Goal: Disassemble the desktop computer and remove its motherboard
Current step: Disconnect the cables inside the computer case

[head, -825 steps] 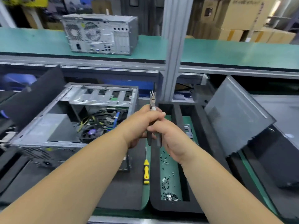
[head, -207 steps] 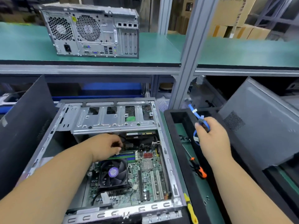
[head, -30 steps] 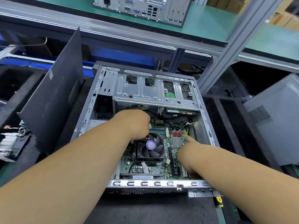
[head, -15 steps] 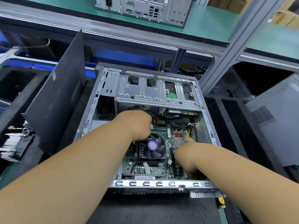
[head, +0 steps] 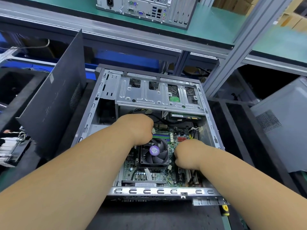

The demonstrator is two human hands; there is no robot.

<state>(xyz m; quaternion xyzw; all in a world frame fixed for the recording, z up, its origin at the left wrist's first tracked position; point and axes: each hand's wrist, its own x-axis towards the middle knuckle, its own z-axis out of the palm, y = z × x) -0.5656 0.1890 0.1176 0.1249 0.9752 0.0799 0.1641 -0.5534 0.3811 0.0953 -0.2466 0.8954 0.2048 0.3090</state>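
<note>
The open desktop case (head: 159,191) lies flat in front of me, its green motherboard (head: 132,173) exposed inside. A black CPU fan (head: 154,154) with a purple label sits on the board. My left hand (head: 137,128) reaches in above the fan, beside the memory slots (head: 162,136); its fingers curl downward, and I cannot see what they hold. My right hand (head: 186,154) rests on the board just right of the fan, its fingers curled into a fist over the expansion slots (head: 191,177).
A dark side panel (head: 54,100) leans at the case's left. A grey panel (head: 282,130) leans at the right. A second computer (head: 149,9) stands on the green shelf behind. A finned heatsink (head: 10,148) lies far left. A yellow screwdriver handle (head: 225,209) pokes out at the case's near right corner.
My right hand's pointing finger has curled in, and the hand has shifted slightly toward the fan. My left hand stays at the memory slots.
</note>
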